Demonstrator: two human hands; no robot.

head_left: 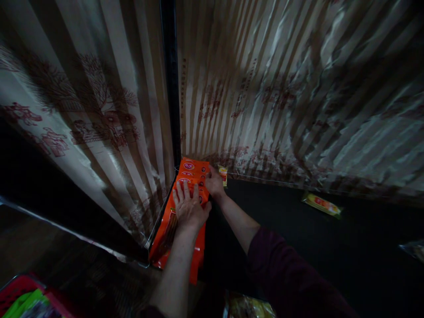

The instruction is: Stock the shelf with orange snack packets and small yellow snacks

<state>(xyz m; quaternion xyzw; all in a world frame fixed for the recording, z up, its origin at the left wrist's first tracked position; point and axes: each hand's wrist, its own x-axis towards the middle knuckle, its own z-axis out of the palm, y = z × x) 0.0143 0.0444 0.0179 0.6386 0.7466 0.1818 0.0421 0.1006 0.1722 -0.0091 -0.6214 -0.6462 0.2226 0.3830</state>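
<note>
Several orange snack packets [167, 229] lie overlapped in a row along the left edge of a black shelf [265, 229], reaching into its back corner. My left hand [190, 210] rests flat on top of them, fingers spread. At their right side is my right hand [215, 183], its fingers bent against the packets' edge; the fingertips are partly hidden, so I cannot tell whether it grips one. Just behind the right hand stands a small yellow packet [223, 176], partly covered by it.
Patterned plastic sheeting [238, 88] hangs behind and to the left, with a dark post [170, 79] at the corner. Another yellow packet [322, 205] lies farther right, near a clear wrapper [414, 249]. Below are a red basket [54, 300] and a shiny bag [248, 307].
</note>
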